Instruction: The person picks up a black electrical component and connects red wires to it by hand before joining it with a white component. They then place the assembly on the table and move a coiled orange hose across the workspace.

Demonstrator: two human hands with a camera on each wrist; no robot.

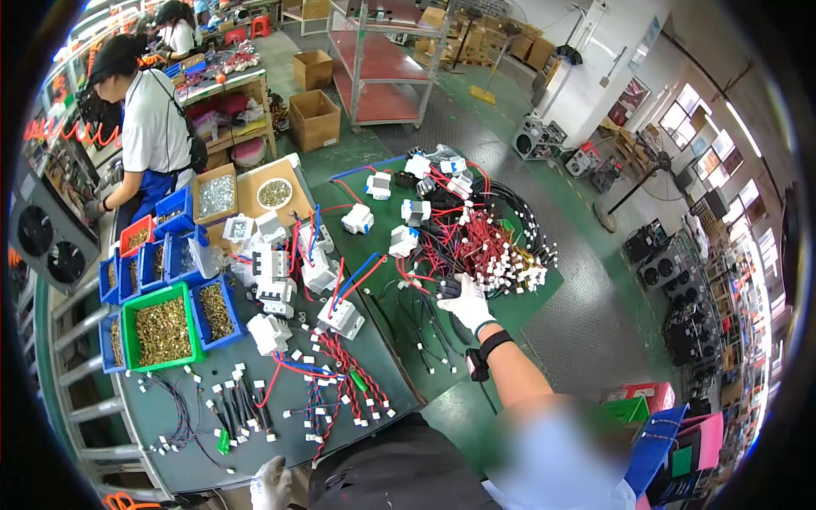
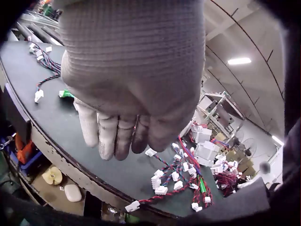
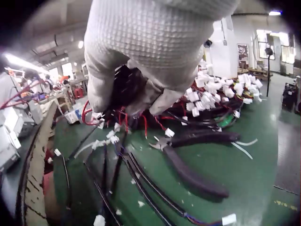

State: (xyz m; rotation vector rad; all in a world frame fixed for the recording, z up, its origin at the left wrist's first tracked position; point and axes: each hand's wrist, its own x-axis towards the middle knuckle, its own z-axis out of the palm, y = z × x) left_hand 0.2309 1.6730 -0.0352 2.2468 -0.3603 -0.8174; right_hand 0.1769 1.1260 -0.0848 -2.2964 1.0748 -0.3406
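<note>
Green plastic forms a bin (image 1: 130,331) at left in the head view, filled with small brass-coloured parts; the blue bin (image 1: 224,340) just right of it holds similar pieces, and the carton (image 1: 196,194) farther off silver ones. The right hand (image 1: 469,306) is at the near side of a wire heap (image 1: 484,242), closed round a black bundle (image 1: 448,289). Chief hazard: strands tangled with the bundle could drag the heap along if pulled sharply.

Left wrist view: the left hand (image 2: 134,89), fingers straight and pressed together, holds nothing above the surface (image 2: 110,176). A twisted cable (image 2: 164,196) lies with its plug at the near edge; a brush from the hand might sweep it off.

Right wrist view: the right grip curls about the bundle, above red wires; its exact make-up is hidden. Pliers (image 3: 193,179) lie nearby at right, handles spread; a loose wire could snag on them.
</note>
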